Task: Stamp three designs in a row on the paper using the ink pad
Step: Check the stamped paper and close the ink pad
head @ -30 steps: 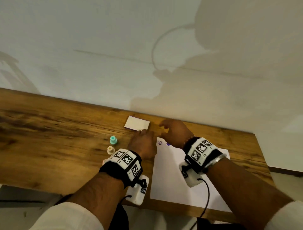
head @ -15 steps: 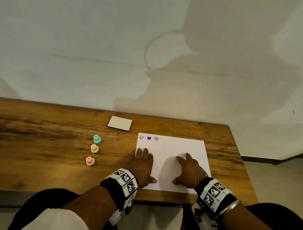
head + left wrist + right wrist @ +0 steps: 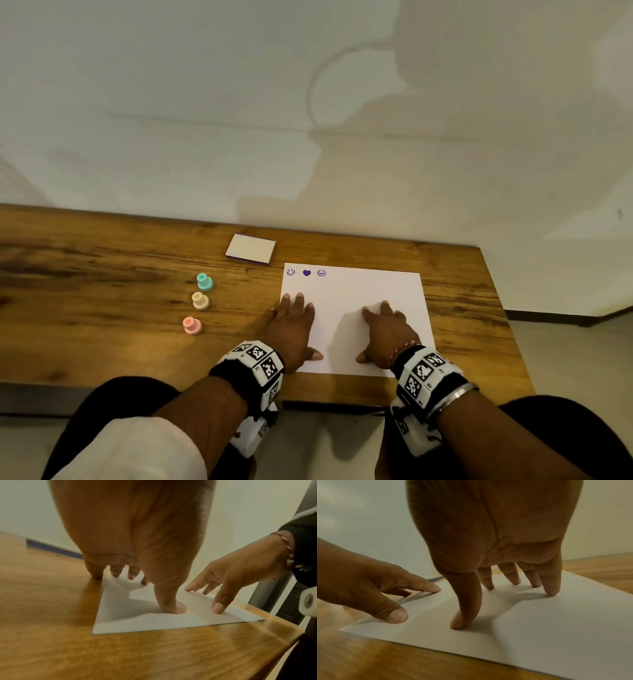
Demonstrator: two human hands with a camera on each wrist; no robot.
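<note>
- A wooden surface [image 3: 102, 291] stands against a plain pale wall [image 3: 171, 102], lit dimly with soft shadows.
- A white paper [image 3: 370, 291] lies on the surface near its front edge, under both hands.
- The left hand [image 3: 291, 325] lies spread and holds nothing; its fingertips [image 3: 115, 573] press on the paper's left edge, with the outermost finger on the wood, and its thumb is down on the sheet.
- The right hand [image 3: 388, 330] is just beside the left one, also spread and holding nothing; its fingertips [image 3: 516, 580] and thumb stand on the paper.
- Beyond the left hand's fingers, in the paper's far left corner, three purple prints [image 3: 306, 272] sit in a row: a smiley, a heart, another smiley.
- The ink pad [image 3: 251, 248], lid closed, rests farther out past the left hand, near the paper's corner but apart from it.
- To the left of the left hand stand three small stamps, apart from each other: teal stamp [image 3: 204, 282] farthest, cream stamp [image 3: 200, 300] in the middle, pink stamp [image 3: 191, 324] nearest.
</note>
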